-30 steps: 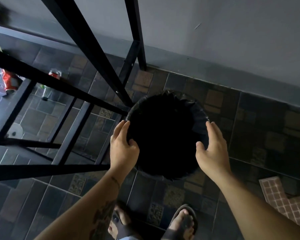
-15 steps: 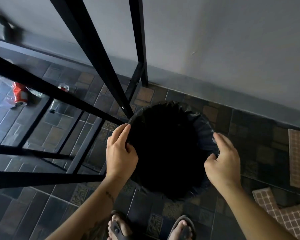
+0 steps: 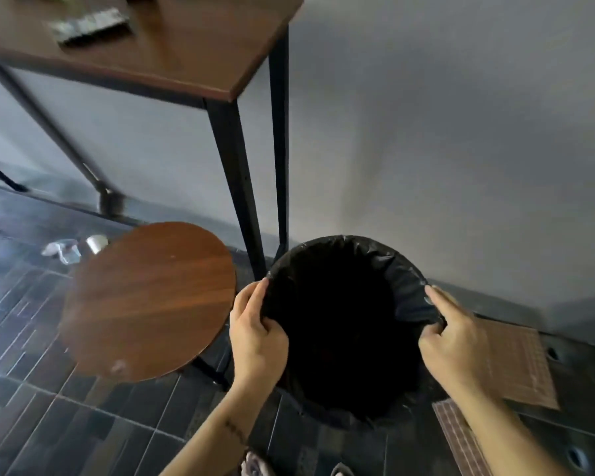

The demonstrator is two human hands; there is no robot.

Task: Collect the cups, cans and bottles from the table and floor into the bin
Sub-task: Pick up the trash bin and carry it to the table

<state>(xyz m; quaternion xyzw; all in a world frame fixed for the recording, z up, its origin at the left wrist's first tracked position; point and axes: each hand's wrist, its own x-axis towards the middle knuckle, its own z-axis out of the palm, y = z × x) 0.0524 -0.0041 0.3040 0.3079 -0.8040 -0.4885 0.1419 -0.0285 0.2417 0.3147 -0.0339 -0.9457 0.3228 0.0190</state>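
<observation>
Gripping the bin [image 3: 406, 280] by its black liner rim, the left hand [image 3: 256, 334] and right hand [image 3: 455, 341] had each closed on opposite sides, where a second before they only reached. The bin stood beside the table [image 3: 200, 56] leg. Left of it, past a round stool [image 3: 148, 300], blurred litter [image 3: 71, 247] lay on the floor; its kind was unclear.
</observation>
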